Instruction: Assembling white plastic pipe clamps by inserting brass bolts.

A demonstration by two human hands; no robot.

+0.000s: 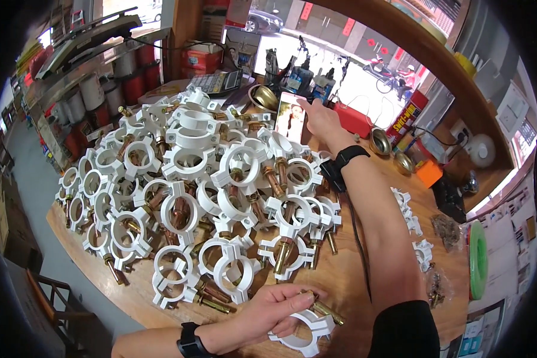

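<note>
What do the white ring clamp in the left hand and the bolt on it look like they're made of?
White ring clamp: looks like moulded plastic, smooth, opaque, slightly glossy. Bolt: seems metal, brassy yellow with a shine, perhaps plated steel; I cannot tell which. The left hand holds both.

Your hands are bare, no gloves. Your left hand has a black band with a small dark block at the wrist. Your right hand wears a black strap too, and a black sleeve covers that arm's upper part.
</note>
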